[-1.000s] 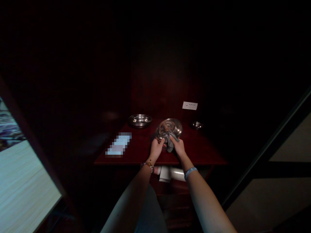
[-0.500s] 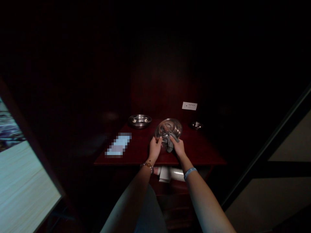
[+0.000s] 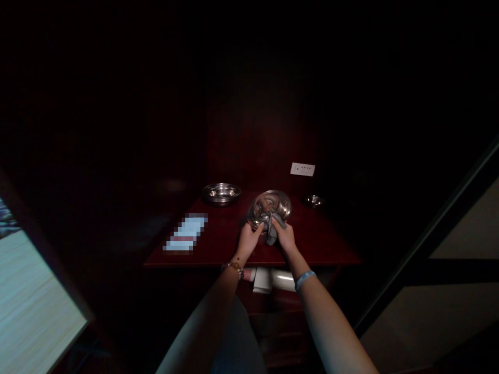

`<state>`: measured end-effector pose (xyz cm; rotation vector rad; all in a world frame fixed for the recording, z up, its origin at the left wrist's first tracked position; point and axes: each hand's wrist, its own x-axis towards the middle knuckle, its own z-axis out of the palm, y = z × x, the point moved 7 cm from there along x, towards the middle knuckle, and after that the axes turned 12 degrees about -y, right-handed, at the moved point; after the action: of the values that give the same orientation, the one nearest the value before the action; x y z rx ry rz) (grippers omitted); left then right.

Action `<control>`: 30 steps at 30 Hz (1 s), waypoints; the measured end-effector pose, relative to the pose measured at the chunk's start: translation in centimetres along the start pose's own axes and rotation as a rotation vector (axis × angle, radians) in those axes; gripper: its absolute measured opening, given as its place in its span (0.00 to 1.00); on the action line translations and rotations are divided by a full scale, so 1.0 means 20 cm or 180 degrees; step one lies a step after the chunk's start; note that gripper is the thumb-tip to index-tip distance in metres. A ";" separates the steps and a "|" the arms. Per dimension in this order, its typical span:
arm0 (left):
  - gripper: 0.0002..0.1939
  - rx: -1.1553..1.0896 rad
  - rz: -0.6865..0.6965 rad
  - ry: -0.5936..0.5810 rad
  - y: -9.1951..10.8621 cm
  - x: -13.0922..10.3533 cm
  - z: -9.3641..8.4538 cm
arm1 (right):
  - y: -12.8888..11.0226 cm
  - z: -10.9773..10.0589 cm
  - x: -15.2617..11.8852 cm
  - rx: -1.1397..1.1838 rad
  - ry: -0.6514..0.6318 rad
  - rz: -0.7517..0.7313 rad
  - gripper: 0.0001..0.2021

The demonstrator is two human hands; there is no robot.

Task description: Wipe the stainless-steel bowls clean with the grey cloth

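Note:
A round, shiny metal plate (image 3: pixel 281 203) is held tilted above the table, its inner face towards me. My left hand (image 3: pixel 249 239) is closed on its lower left rim, with the thumb on the near side. My right hand (image 3: pixel 285 236) is closed on a grey cloth (image 3: pixel 272 235) and presses it against the lower part of the plate. The fingers behind the plate and the cloth are hidden.
Shiny metal dishes (image 3: pixel 221 193) stand at the back left of the dark red table (image 3: pixel 222 244). A small metal bowl (image 3: pixel 314 200) sits at the back right, below a white wall socket (image 3: pixel 302 169). A blurred-out pale item lies at the left. White rolls (image 3: pixel 284 279) rest on a lower shelf.
My left thumb has shifted slightly right along the plate's lower edge. My right hand and the cloth have moved a little to the left. The whole view has shifted slightly.

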<state>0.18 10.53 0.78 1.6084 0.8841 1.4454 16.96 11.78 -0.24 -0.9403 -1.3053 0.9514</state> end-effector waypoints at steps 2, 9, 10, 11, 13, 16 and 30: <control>0.14 -0.0123 0.0000 0.0053 -0.01 0.00 0.00 | -0.01 0.00 0.00 -0.0011 0.0001 -0.0017 0.23; 0.13 -0.0070 0.0108 0.0143 0.01 0.00 -0.02 | -0.03 0.01 -0.02 -0.0063 -0.0037 0.0029 0.22; 0.12 -0.0021 0.0115 0.0153 0.01 0.00 -0.02 | -0.04 0.01 -0.02 -0.0070 -0.0038 0.0026 0.22; 0.12 0.0025 0.0109 0.0161 0.02 0.00 -0.02 | -0.04 0.01 -0.02 -0.0077 -0.0041 0.0023 0.22; 0.12 0.0064 0.0093 0.0196 0.02 -0.01 -0.02 | -0.04 0.01 -0.03 -0.0083 -0.0038 0.0017 0.22; 0.11 0.0017 0.0153 0.0301 0.05 -0.02 -0.03 | -0.04 0.00 -0.03 -0.0084 0.0004 0.0000 0.22; 0.20 0.0406 0.0191 0.0346 0.07 -0.04 -0.05 | -0.02 -0.01 -0.02 -0.0047 0.0041 -0.0026 0.23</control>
<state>-0.85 9.31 1.71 1.6748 1.0157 1.5576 17.14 11.38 -0.06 -0.9505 -1.3060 0.9289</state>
